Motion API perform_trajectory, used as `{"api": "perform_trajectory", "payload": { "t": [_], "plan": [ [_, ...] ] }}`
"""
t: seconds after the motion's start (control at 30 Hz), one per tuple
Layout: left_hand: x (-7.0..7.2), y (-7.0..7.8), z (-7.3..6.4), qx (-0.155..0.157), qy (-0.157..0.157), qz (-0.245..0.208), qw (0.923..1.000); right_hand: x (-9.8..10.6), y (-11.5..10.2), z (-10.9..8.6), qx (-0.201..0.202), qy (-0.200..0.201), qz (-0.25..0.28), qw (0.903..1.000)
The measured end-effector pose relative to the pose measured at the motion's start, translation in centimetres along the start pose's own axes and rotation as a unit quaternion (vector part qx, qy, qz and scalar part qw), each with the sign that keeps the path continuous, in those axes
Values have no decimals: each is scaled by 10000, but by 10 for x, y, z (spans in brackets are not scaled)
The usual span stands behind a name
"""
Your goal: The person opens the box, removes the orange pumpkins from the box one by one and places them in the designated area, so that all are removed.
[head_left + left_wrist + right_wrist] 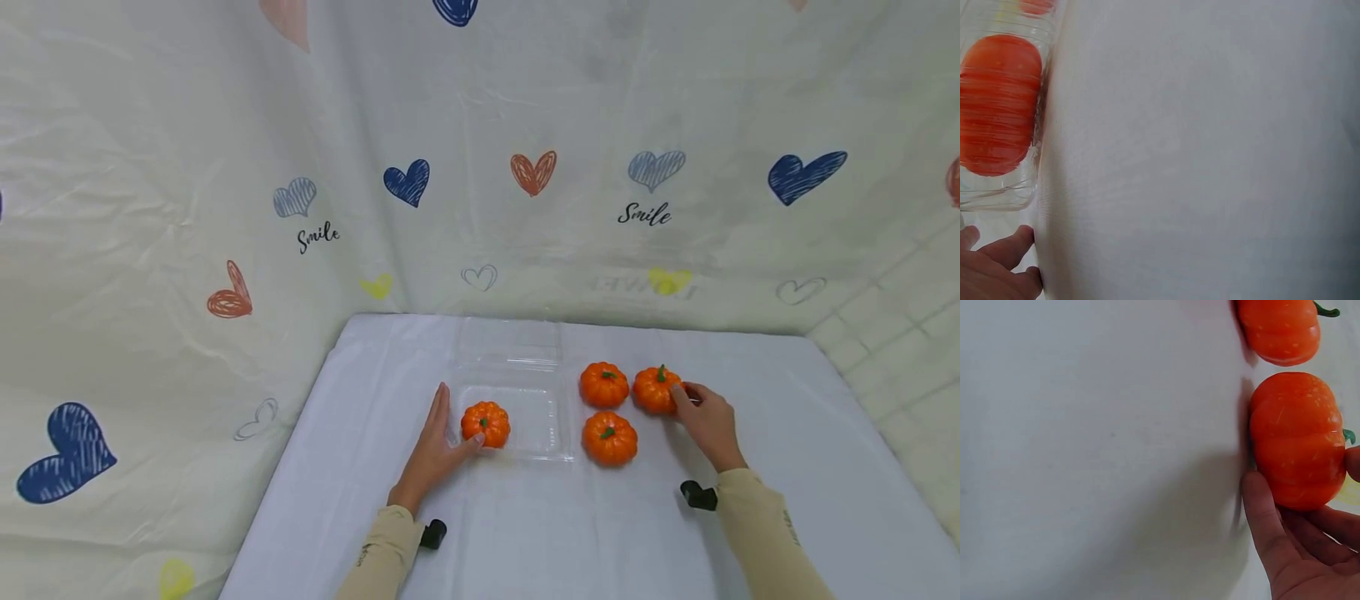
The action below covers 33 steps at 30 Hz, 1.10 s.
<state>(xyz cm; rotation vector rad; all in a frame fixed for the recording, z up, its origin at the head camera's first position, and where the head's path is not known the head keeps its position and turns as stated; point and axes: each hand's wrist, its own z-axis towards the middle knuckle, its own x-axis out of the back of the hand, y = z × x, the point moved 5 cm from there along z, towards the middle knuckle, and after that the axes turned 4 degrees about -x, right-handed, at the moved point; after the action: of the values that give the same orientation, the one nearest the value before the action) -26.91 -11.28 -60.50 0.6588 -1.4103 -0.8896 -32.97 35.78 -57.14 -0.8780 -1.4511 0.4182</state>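
Note:
A clear plastic clamshell box (564, 425) lies on the table with its lid (510, 340) folded back. One small orange pumpkin (485, 423) sits in its left part; the left wrist view shows that pumpkin (997, 106) through the box wall. My left hand (431, 454) rests at the box's left side, fingers straight, thumb over the front edge near the pumpkin. On the right, my right hand (708, 423) holds another pumpkin (651, 390) with a green stem. In the right wrist view, thumb and fingers lie around this pumpkin (1297, 437), low at the tabletop.
Two more pumpkins stand between the box and my right hand, one farther back (603, 384) and one nearer (610, 439). A white cloth (525, 533) covers the table. Behind it hangs a pale curtain (480, 100) printed with hearts.

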Motion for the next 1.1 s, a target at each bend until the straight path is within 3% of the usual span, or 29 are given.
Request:
{"api": "perform_trajectory", "payload": {
  "t": [0.33,0.73,0.97,1.1],
  "plan": [
    [0,1,1,38,11,-13,10000,-3,1,1,-266,-258,106,9993],
    [0,2,-1,-51,7,-10,10000,-7,0,0,-360,16,108,9993],
    [2,4,-1,-57,-13,-24,10000,3,-10,-6,-970,48,1131,9888],
    [3,4,-1,-93,-20,9,10000,8,-25,-9,-955,34,1636,9819]
  ]
}}
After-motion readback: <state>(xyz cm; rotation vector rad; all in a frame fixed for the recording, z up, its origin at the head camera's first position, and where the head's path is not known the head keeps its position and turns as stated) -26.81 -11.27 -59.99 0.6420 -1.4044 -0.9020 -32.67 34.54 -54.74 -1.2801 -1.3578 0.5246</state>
